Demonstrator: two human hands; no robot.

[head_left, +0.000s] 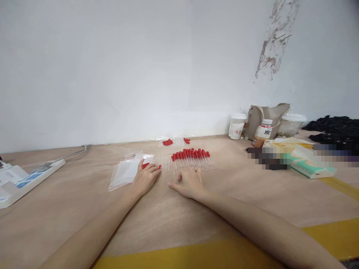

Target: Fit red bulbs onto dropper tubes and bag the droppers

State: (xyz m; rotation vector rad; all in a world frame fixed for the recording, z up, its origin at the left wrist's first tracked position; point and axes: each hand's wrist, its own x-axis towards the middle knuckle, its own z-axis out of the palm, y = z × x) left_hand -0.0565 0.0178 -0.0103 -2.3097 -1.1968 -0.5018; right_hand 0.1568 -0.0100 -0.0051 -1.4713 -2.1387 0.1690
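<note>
My left hand (146, 178) is palm down at the edge of some clear zip bags (122, 175). Its fingers are bent, and a small red rubber bulb (159, 167) shows at the fingertips; the thumb is hidden. More red bulbs (145, 165) lie under and between these fingers. My right hand (191, 184) rests just below a row of droppers (193, 158), thin clear tubes with red bulbs on their far ends. Its thumb is stretched out, apart from the curled index finger; the other fingertips are hidden. Between the hands lie several bare clear tubes (165, 163).
Farther back, a clear bag (178, 142) lies with red bulbs and tubes. A power strip (33, 181) sits at left. On the right stand a lidded cup (238, 127), a drink bottle (262, 133), a grey bag (254, 119) and a tissue pack (314, 166).
</note>
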